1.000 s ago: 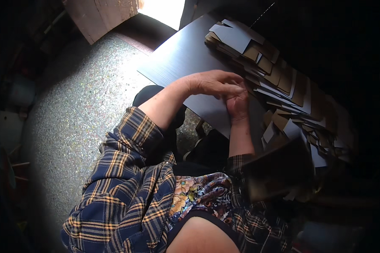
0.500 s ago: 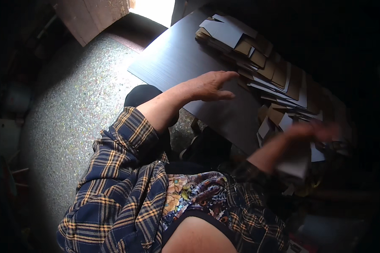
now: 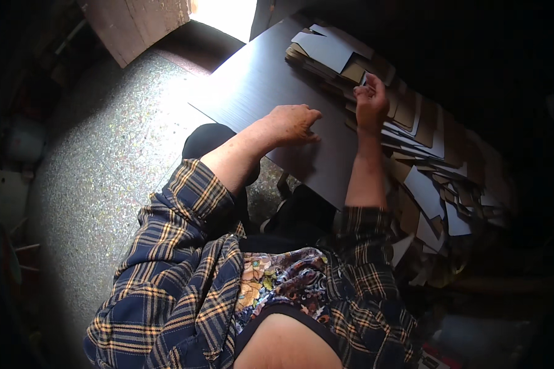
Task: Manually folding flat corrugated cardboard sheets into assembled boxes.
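Over the dark wood-grain table [image 3: 261, 67], my left hand [image 3: 292, 125] hangs with its fingers loosely bent and its thumb apart, holding nothing. My right hand [image 3: 371, 101] is at the long stack of folded cardboard pieces [image 3: 440, 132]. Its fingers are curled at the edge of a flat piece, and whether they grip it cannot be made out. The pieces are white on one face and brown on the other. They overlap in a slanting row along the table's right side. A large white piece [image 3: 326, 51] lies on top at the far end.
Looser cardboard pieces [image 3: 423, 190] spill at the near right end of the stack. Speckled floor [image 3: 104, 154] spreads at the left, with a worn wooden door [image 3: 138, 24] at the back. My knee [image 3: 208, 140] is by the table's near edge. The right side is dark.
My right hand has swung from the near right pile up and left to the stack's middle. A white piece by it is no longer there. My left hand has drawn back slightly, its fingers more bent.
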`<state>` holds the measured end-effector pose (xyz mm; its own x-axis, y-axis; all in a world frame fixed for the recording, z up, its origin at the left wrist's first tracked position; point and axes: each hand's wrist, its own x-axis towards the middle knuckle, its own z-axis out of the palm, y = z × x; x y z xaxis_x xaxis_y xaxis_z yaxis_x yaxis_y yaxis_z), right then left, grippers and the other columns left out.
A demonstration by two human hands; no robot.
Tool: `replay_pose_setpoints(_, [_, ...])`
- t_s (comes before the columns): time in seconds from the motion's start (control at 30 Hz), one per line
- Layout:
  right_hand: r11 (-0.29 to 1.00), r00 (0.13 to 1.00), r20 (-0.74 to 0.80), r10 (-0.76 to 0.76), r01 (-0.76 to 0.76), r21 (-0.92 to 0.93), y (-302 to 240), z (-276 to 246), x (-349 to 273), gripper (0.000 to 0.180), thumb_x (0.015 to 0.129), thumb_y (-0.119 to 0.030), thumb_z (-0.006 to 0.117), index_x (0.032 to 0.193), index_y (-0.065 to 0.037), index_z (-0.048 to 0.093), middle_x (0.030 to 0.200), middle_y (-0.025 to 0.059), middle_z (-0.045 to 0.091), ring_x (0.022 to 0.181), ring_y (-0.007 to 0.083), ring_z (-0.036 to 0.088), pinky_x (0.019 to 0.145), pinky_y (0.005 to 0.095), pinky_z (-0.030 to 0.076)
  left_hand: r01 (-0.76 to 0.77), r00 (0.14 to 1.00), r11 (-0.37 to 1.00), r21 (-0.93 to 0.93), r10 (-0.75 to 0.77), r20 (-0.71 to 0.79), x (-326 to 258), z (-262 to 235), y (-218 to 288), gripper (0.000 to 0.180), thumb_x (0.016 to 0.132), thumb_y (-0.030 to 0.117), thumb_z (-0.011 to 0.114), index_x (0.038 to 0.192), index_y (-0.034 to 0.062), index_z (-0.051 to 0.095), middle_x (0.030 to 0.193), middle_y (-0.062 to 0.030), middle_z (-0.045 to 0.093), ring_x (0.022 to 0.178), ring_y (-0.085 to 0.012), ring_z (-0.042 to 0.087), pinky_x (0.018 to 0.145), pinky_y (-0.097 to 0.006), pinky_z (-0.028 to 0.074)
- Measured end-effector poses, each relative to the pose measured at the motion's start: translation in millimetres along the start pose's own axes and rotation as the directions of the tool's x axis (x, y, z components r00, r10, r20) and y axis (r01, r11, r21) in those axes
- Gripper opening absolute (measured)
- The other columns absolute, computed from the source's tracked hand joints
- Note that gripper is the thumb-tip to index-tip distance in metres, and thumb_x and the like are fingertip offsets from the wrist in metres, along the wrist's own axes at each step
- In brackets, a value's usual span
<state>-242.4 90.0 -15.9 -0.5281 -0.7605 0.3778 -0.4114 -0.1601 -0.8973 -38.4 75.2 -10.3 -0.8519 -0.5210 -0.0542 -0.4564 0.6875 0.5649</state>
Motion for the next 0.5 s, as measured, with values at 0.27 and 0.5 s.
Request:
replay_pose_setpoints(0.27, [0.755, 0.990, 0.027, -0.138, 0.123, -0.644, 9, 65, 64, 0.077, 0.068, -0.040, 0.074, 0.129, -0.006, 0.041, 0.117, 0.0204, 0.058, 0.107, 0.0358, 0.057, 0.090, 0.0443, 0.045, 0.098, 0.995, 0.995, 0.022, -0.098, -0.007, 2, -7, -7, 0.048, 0.084, 0.033, 0.062, 0.123, 0.0050, 0.055, 0.109, -0.0179, 0.062, 0.105, -0.0340, 0.058, 0.089, -0.041, 0.047])
replay_pose_setpoints(0.5, [0.321, 0.952, 0.300, 0.062, 0.266, -0.909, 0, 62, 70, 0.071, 0.065, -0.049, 0.074, 0.122, -0.013, 0.053, 0.123, 0.0181, 0.053, 0.119, 0.0357, 0.047, 0.098, 0.0490, 0.039, 0.067, 0.997, 0.998, 0.005, -0.066, -0.039, 4, -9, -6, 0.050, 0.083, 0.034, 0.063, 0.122, 0.0049, 0.054, 0.107, -0.0178, 0.062, 0.103, -0.0347, 0.058, 0.086, -0.043, 0.047])
